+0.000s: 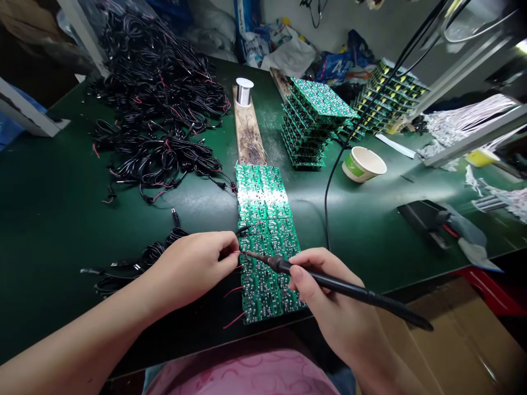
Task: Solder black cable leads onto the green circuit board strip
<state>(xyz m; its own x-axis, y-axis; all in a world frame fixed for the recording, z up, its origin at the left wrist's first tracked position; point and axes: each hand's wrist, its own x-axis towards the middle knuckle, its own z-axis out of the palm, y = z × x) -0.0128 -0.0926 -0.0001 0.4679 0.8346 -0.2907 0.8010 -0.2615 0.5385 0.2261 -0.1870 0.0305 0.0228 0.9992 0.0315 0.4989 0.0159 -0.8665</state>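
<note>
My right hand point(325, 285) is closed around the black handle of a soldering iron point(354, 291). The iron's tip points left and meets the left edge of a green circuit board panel point(269, 274). Right beside that tip, my left hand point(206, 260) pinches a thin wire point(237, 253) that looks reddish, at the board's edge. Short red wires point(234, 320) stick out from the panel's lower left side. A black cable end point(244, 229) lies over the edge just above my left fingers. Another green panel point(263, 192) adjoins the far end.
A solder spool point(244, 93) stands on a stained wooden board point(250, 131). Black cables point(156, 159) are heaped at left. Stacked circuit boards point(315, 126), a paper bowl point(364, 164) and a dark flat tool point(426, 219) are at right. A black cord point(328, 208) hangs down onto the table.
</note>
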